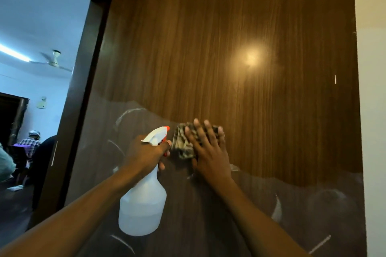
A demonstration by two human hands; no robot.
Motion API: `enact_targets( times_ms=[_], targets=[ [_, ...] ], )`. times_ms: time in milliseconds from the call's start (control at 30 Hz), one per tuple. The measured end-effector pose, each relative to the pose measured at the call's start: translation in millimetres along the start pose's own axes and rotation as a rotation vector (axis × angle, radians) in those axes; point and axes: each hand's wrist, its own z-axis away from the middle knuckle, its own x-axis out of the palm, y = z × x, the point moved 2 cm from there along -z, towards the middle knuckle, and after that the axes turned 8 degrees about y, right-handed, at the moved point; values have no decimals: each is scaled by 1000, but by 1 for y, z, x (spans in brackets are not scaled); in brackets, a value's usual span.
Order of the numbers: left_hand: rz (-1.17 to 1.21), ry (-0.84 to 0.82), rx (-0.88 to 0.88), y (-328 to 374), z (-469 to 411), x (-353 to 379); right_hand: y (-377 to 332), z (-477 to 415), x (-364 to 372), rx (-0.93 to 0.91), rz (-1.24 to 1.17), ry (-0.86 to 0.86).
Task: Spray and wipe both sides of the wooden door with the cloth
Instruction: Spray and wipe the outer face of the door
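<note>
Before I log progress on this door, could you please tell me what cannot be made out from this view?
Head view:
Other face of the brown wooden door: hidden by the door itself.
Door's lower part: cut off by the bottom edge.
Checked cloth: mostly covered by the flat right hand.
Trigger of the white plastic spray bottle: mostly hidden by the left hand.
People at far left: small, blurred.
</note>
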Motion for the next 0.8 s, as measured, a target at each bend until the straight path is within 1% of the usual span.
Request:
enact_targets(
  times_ms=[67, 100, 133, 200, 267, 300, 367, 467, 533, 633, 667, 700, 800],
  targets=[
    [20, -18, 12, -7, -2, -13, 1, 34, 0, -59, 9, 7],
    [22, -27, 16, -12, -4, -21, 6, 45, -4, -51, 18, 11],
    [19, -35, 20, -16, -6, -29, 11, 49, -8, 0, 28, 19],
    [9, -46, 20, -24, -10, -42, 19, 39, -14, 190, 44, 20],
    [7, -45, 23, -29, -16, -54, 11, 7, -15, 385, 45, 32],
    [8, -42, 25, -31, -19, -59, 1, -14, -13, 432, 37, 47],
    [6, -39, 31, -35, -25, -65, -24, -53, -4, 409, 12, 52],
    [7, -23, 51, -43, -33, -72, -68, -77, 15, 189, 9, 26],
    [-10, -12, 52, -49, -36, -77, -82, -59, 25, 35, 17, -4],
    [-24, -15, 2, -61, -42, -86, -70, -15, 26, -120, 26, 17],
    [-28, -23, -20, -65, -44, -89, -60, -6, 22, -124, 31, 35],
    [-38, -30, -33, -69, -46, -94, -52, -4, 18, -86, 33, 53],
    [-76, -13, -33, -76, -51, -107, -46, -36, 13, 181, 30, 68]
  ],
)
